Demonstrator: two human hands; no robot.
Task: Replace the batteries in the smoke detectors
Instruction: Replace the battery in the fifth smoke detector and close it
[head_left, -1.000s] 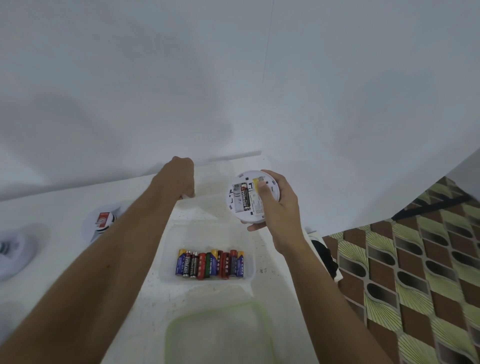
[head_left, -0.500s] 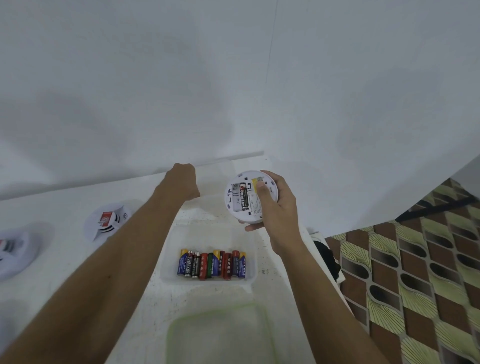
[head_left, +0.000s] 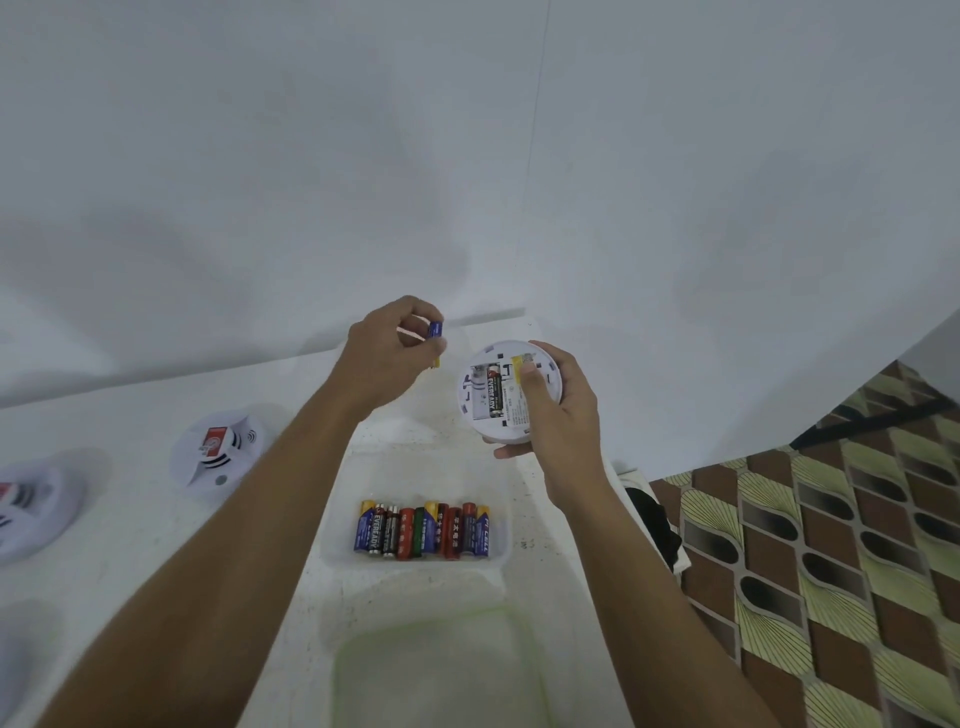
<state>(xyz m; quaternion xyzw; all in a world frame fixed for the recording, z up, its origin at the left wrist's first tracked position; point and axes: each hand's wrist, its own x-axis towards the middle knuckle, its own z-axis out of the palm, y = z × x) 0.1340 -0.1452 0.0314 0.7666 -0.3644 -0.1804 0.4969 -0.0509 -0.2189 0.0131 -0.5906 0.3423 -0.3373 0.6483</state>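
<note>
My right hand (head_left: 550, 415) grips a round white smoke detector (head_left: 501, 395) with its back toward me. Its battery bay is uncovered and one black battery (head_left: 493, 397) sits in it; the slot to the left of that battery looks bare. My thumb rests on the detector's label. Just left of the detector, my left hand (head_left: 392, 358) is raised and pinches a blue and yellow battery (head_left: 435, 338) between the fingertips. Below both hands, a clear plastic tray (head_left: 332, 540) holds several mixed batteries (head_left: 423, 530) lying side by side.
Two more white smoke detectors lie on the white table, one (head_left: 218, 449) left of my forearm and another (head_left: 26, 506) at the left edge. A clear container with a green rim (head_left: 441, 670) stands near me. The table's right edge drops to a patterned floor (head_left: 831, 545).
My left hand has lifted off the table behind the tray and turned, now showing a blue and yellow battery in its fingertips close to the detector. The right hand kept the detector nearly still.
</note>
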